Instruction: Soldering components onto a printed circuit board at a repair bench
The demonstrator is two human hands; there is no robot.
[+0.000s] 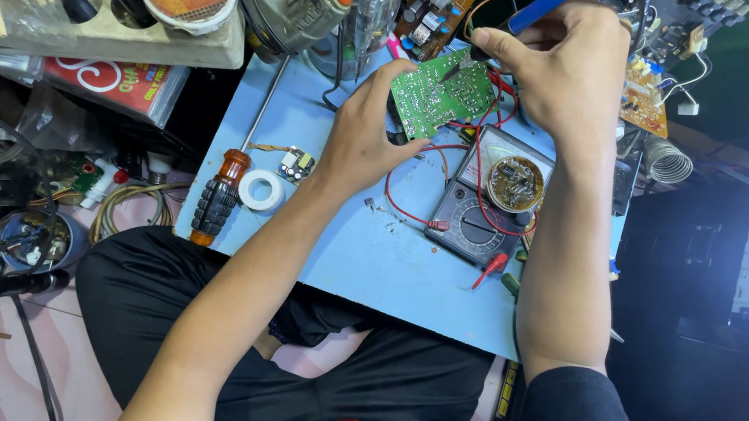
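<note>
A green circuit board (441, 95) is tilted up on a light blue work board (351, 246). My left hand (364, 138) grips the board's near left edge. Above it, my right hand (563, 67) holds a blue-handled soldering iron (537, 10), its tip touching the top of the green circuit board. Just right of the board lies a black analog multimeter (478, 219) with red leads, and a small round tin (515, 183) sits on its face.
A long screwdriver with an orange and black handle (219, 196), a white tape roll (260, 190) and a tiny module (296, 165) lie at the left of the blue board. More circuit boards, jars of tools and cables crowd the back. My legs in black trousers are below.
</note>
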